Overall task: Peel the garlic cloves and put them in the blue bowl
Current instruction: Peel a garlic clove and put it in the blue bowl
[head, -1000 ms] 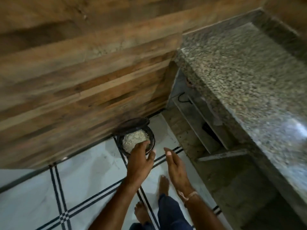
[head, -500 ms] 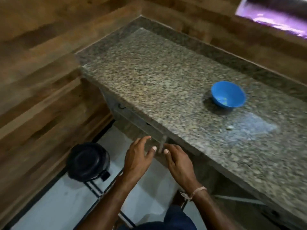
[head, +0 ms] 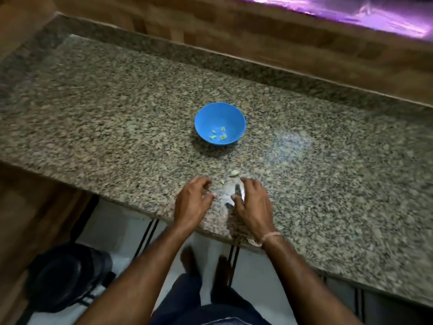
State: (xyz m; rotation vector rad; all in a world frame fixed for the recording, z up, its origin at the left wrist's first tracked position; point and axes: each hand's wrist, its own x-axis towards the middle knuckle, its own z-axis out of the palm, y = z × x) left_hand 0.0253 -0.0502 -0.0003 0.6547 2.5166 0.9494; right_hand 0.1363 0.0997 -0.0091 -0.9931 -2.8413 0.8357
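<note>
Reaching forward from the bottom of the frame, both bare forearms angle inward and upward so that the two hands sit side by side over the near edge of the speckled granite counter (head: pixel 105 109), just below the middle of the picture. The left hand (head: pixel 192 202) is palm down with its fingers loosely bent toward the right; its grip is slack and nothing shows in it. The right hand (head: pixel 252 204) mirrors it, palm down with the thumb turned in toward the left hand, but it is smeared by motion and a pale blur lies along its thumb side, so I cannot tell whether its grip is spread or pinching something. A thin thread band (head: pixel 269 238) circles the right wrist. Just above the fingertips an unpeeled garlic clove (head: pixel 235 172) lies on the counter, its long axis running roughly left to right, with a smaller pale scrap (head: pixel 222 182) just below and left of it. Further up, at the centre of the frame, stands the blue bowl (head: pixel 210 116), upright, well apart from both hands, with a few small peeled cloves (head: pixel 222 136) scattered on its bottom, pointing different ways. A black bin (head: pixel 68 275) stands on the floor at the lower left.
</note>
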